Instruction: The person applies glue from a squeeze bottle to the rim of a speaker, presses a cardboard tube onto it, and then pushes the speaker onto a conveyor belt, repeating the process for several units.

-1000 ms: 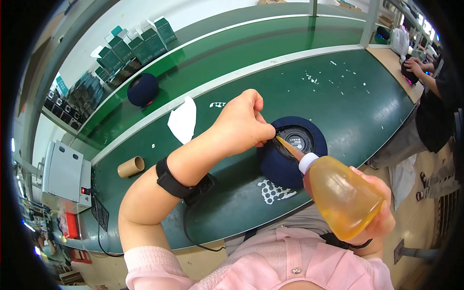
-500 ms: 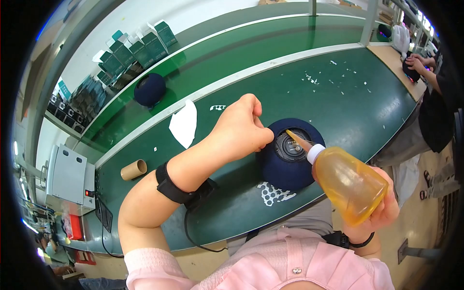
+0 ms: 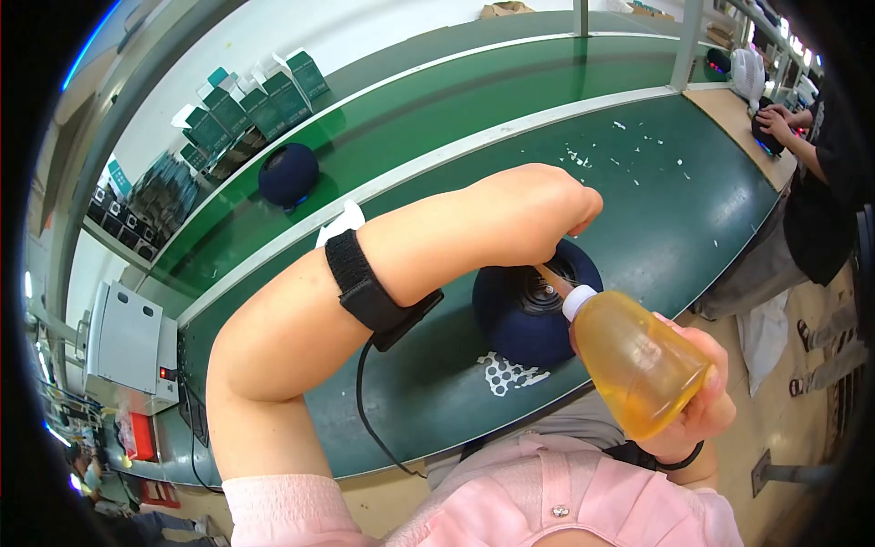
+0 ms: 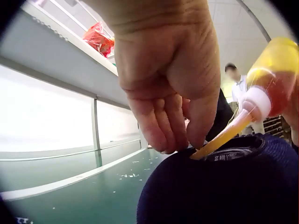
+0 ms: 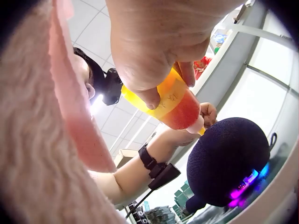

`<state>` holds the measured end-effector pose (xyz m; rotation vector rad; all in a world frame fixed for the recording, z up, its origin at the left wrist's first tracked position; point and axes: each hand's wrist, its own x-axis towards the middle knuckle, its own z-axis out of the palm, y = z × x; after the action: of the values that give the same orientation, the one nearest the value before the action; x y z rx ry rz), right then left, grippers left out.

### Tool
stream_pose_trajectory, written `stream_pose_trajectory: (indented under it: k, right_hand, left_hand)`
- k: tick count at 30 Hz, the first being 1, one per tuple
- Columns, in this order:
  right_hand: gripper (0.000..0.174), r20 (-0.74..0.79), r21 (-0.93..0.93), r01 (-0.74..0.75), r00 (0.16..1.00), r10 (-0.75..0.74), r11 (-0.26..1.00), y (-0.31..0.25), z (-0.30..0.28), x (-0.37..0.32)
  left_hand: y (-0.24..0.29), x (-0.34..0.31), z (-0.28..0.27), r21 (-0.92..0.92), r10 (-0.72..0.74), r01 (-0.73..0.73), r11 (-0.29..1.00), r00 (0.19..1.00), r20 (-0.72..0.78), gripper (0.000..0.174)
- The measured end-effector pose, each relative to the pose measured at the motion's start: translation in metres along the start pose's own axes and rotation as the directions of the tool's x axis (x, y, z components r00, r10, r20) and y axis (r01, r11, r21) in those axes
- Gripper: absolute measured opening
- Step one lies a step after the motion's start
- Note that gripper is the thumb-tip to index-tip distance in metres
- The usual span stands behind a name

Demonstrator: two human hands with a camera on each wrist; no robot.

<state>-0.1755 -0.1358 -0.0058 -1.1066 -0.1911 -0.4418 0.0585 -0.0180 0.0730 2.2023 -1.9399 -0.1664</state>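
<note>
A round, dark blue fabric-covered speaker (image 3: pixel 518 321) (image 5: pixel 229 156) stands on the green table, its round recess facing up. My left hand (image 3: pixel 533 214) (image 4: pixel 166 79) reaches over the far rim, thumb and fingertips pinching the fabric edge there; the exact contact is partly hidden. Fingers of my right hand (image 3: pixel 700 392) (image 5: pixel 163 51) curl round a soft bottle of amber liquid (image 3: pixel 638 365) (image 4: pixel 276 79), held tilted. Its narrow nozzle (image 4: pixel 224 139) touches the recess rim beside my left thumb. Pink and blue light glows low on the speaker in the right wrist view.
Behind, another dark speaker (image 3: pixel 289 175) stands near green boxes (image 3: pixel 273 98). A perforated white piece (image 3: pixel 509 376) lies in front of the speaker, and white scraps (image 3: pixel 576 157) lie beyond it. A grey machine (image 3: pixel 128 342) stands left; a person (image 3: pixel 811 191) works at far right.
My left hand has moved right and away from me, from the rim's left side to its far side. The bottle has shifted slightly left, its nozzle tip now near that hand.
</note>
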Motion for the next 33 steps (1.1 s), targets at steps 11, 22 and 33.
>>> stream_pose_trajectory:
  k: [11,22,33]
  right_hand:
    - [0.05,0.014,-0.015,-0.029,0.999,0.029,0.999,-0.01,0.007,0.001]
    - [0.049,-0.009,-0.28,0.145,0.988,-0.153,0.949,0.004,0.001,0.002]
    - [0.05,0.208,-0.029,-0.025,0.978,0.03,0.999,-0.002,-0.002,0.0]
  left_hand:
    - [-0.011,-0.026,0.006,-0.545,-0.47,0.397,0.738,0.883,0.006,0.034]
    - [-0.01,-0.055,0.026,-0.827,-0.692,0.426,0.367,0.719,0.063,0.036]
    - [-0.006,-0.058,0.033,-0.903,-0.76,0.364,0.23,0.646,0.068,0.038]
